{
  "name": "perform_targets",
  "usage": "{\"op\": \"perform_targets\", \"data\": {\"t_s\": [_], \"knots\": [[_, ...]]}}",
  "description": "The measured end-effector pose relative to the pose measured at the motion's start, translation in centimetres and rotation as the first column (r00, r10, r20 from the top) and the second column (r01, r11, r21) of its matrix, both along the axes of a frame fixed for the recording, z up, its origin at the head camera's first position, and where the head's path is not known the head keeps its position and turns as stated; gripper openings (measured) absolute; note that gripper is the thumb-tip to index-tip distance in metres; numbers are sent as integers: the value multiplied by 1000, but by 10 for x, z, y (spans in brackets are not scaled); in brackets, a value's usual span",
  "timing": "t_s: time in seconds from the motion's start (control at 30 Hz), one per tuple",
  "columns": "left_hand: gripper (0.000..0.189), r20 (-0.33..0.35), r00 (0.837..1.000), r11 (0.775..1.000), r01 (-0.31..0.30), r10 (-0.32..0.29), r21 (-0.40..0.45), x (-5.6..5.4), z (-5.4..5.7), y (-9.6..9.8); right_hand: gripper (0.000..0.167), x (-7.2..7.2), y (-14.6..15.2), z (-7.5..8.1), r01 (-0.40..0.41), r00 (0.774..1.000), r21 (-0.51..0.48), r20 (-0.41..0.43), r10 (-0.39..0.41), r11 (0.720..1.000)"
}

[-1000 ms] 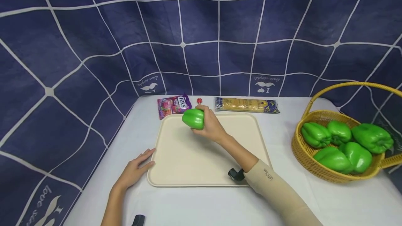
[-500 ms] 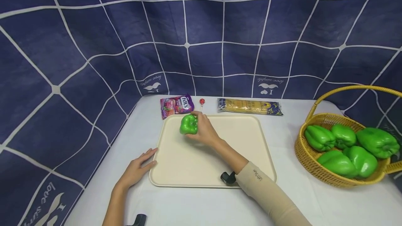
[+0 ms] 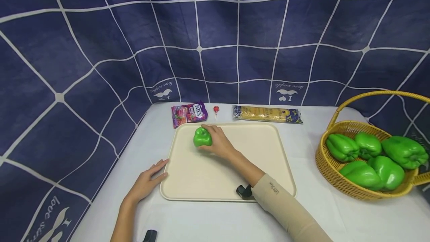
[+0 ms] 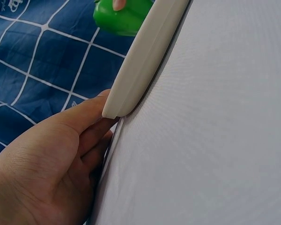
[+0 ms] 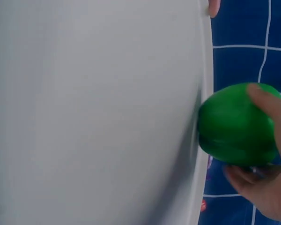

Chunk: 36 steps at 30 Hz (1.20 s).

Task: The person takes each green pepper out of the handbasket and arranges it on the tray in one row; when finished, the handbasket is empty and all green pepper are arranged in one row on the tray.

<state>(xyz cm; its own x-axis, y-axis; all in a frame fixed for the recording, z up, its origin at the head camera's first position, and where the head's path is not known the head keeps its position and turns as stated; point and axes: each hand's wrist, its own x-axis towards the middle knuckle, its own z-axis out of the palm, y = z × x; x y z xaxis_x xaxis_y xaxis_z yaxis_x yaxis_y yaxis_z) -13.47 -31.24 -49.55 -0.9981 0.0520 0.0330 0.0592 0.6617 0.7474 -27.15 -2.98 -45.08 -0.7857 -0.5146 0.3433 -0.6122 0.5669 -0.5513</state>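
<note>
A green bell pepper [image 3: 202,137] is gripped by my right hand [image 3: 218,142] at the back left part of the cream tray [image 3: 215,182]. Its stem end faces up. In the right wrist view the thumb and fingers [image 5: 267,99] lie on opposite sides of the pepper [image 5: 239,124], whose lower end is at the tray surface; whether it bears on it I cannot tell. My left hand [image 3: 145,183] lies at the tray's left edge, fingers extended. The left wrist view has the thumb and fingertips of that hand [image 4: 51,154] against the tray rim [image 4: 140,65].
A yellow wicker basket [image 3: 327,173] with a tall handle stands on the right, holding several green bell peppers [image 3: 389,171]. Behind the tray lie a purple candy bag [image 3: 189,114], a red lollipop [image 3: 216,109] and a long packet of pasta [image 3: 267,114]. A blue checked curtain [image 3: 255,66] hangs behind.
My right hand has lowered the bell pepper towards the tray and turned it from lying sideways to stem up. The left hand has stayed at the tray's edge. The head view shifted slightly.
</note>
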Motion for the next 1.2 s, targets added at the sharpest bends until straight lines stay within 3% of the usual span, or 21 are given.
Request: {"op": "perform_targets", "data": {"t_s": [0.27, 0.6, 0.8, 1.2], "knots": [[54, -6, 1000, 1000, -8, 8, -5, 0, 0, 2, 87, 1, -1, 5, -24, 998, 52, 67, 20, 998], [54, 9, 1000, 1000, -9, 9, -21, 0, 3, 3, 91, -3, -50, 3, -44, 998, 42, 46, 42, 998], [53, 7, 1000, 1000, -3, 3, -24, 0, 3, 2, 89, 2, -80, 3, -55, 998, 84, 36, 52, 995], [53, 11, 1000, 1000, -2, 2, -19, 0, 3, 2, 91, 7, -98, 3, -40, 999, 132, 29, 37, 990]]}}
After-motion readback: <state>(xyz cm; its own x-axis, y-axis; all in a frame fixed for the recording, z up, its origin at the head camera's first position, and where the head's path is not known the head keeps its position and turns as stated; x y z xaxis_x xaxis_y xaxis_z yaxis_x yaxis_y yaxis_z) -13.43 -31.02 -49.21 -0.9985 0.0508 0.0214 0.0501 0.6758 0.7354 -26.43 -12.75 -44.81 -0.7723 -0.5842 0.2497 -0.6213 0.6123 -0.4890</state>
